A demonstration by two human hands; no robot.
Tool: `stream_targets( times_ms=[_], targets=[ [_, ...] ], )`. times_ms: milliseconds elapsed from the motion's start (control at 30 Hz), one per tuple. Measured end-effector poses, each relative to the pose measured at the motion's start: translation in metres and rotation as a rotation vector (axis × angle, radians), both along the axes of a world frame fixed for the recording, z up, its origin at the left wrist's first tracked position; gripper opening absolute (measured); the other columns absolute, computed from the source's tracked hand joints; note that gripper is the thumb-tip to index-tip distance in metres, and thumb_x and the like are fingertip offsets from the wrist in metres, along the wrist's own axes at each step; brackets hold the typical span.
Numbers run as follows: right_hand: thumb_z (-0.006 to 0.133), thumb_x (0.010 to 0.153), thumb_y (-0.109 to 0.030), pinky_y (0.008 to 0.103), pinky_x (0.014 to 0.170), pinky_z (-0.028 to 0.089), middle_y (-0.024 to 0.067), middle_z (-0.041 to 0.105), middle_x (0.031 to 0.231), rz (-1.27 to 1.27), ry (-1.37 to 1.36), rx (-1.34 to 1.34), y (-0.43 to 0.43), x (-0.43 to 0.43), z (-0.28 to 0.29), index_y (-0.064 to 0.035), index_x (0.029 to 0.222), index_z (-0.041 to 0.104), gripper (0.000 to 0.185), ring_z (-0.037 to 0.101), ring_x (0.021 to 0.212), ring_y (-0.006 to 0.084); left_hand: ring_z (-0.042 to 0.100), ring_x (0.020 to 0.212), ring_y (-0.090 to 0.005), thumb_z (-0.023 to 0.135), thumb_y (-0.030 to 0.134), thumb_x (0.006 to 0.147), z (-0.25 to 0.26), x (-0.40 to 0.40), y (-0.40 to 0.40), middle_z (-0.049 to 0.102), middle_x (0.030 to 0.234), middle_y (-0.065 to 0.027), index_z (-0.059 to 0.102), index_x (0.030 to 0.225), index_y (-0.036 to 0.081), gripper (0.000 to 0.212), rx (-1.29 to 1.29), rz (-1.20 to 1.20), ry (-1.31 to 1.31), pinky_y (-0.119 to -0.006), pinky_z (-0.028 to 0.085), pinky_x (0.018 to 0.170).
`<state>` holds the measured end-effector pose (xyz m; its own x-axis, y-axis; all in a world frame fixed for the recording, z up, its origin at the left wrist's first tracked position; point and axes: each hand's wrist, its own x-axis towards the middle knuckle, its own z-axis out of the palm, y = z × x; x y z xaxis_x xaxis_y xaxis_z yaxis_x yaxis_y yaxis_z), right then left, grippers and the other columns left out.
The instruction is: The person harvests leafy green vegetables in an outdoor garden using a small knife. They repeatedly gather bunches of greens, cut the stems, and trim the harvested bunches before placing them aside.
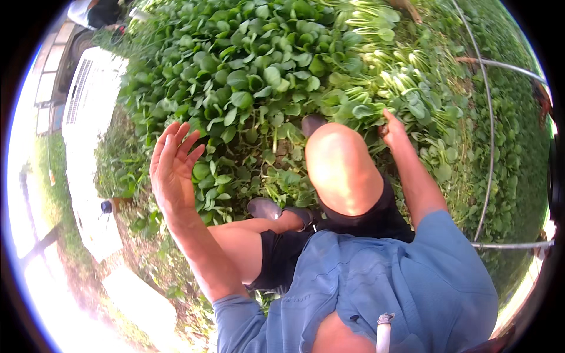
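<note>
My left hand [175, 165] is raised above the left side of a bed of leafy greens [238, 84], fingers apart and holding nothing. My right hand [394, 131] reaches past my raised knee to a row of picked greens [401, 84], which lie with pale stems showing. Its thumb is against the leaves. Something dark shows at the palm, but the fingers are hidden, so I cannot tell what they hold. Between my hands, bare soil [279, 161] shows among small, sparse plants, near my dark shoes [265, 207].
Metal hoop tubing [489, 114] arches along the right, beside more low plants [503, 185]. A long white object [90, 101] and a white panel [140, 304] lie at left. A dark-capped container [107, 206] is nearby. Another person [99, 15] is partly visible at upper left. A cigarette [384, 333] juts in below.
</note>
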<state>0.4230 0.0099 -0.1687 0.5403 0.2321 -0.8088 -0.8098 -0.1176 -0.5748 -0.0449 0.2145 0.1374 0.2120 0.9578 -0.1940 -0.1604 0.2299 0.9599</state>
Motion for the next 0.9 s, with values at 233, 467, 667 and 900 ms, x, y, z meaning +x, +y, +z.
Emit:
stream_targets(
  times_ms=[233,467,667,900],
  targets=[
    [0.079,0.091,-0.045,0.0408,0.051,0.046,-0.0023,0.042,0.062,0.380,-0.311,-0.262,-0.043,0.023,-0.041,-0.0127,0.093,0.061,0.037,0.033,0.041,0.0160,0.071,0.107,-0.0225,0.060,0.021,0.105,0.034,-0.050,0.000,0.072,0.123,-0.0151,0.063,0.133,-0.002,0.036,0.163,0.102,0.184,-0.035,0.058,0.090],
    [0.070,0.095,-0.047,0.0335,0.041,0.035,0.0021,0.055,0.068,0.883,-0.725,-0.568,-0.079,0.073,0.002,-0.0039,0.086,0.066,0.044,0.052,0.048,0.0166,0.066,0.098,-0.0135,0.066,0.028,0.100,-0.068,-0.113,-0.008,0.073,0.110,-0.0070,0.069,0.127,0.000,0.038,0.016,-0.067,0.649,-0.029,0.052,0.090],
    [0.061,0.101,-0.034,0.0255,0.038,0.037,-0.0002,0.058,0.071,1.171,-0.841,-0.363,0.036,0.066,0.126,-0.0034,0.111,0.071,0.033,0.050,0.049,0.0079,0.070,0.110,-0.0351,0.067,0.025,0.093,-0.187,-0.096,-0.025,0.074,0.119,-0.0183,0.069,0.125,0.001,0.041,0.035,-0.330,1.005,-0.042,0.054,0.097],
    [0.056,0.096,-0.012,0.0222,0.051,0.041,-0.0005,0.061,0.085,1.710,-1.035,-0.132,0.211,-0.102,0.259,0.0000,0.142,0.058,0.047,0.050,0.063,0.0048,0.065,0.104,-0.0360,0.064,0.020,0.091,-0.285,-0.060,0.011,0.069,0.104,-0.0158,0.070,0.108,0.004,0.024,0.541,-0.398,1.195,-0.042,0.051,0.097]
  ],
)
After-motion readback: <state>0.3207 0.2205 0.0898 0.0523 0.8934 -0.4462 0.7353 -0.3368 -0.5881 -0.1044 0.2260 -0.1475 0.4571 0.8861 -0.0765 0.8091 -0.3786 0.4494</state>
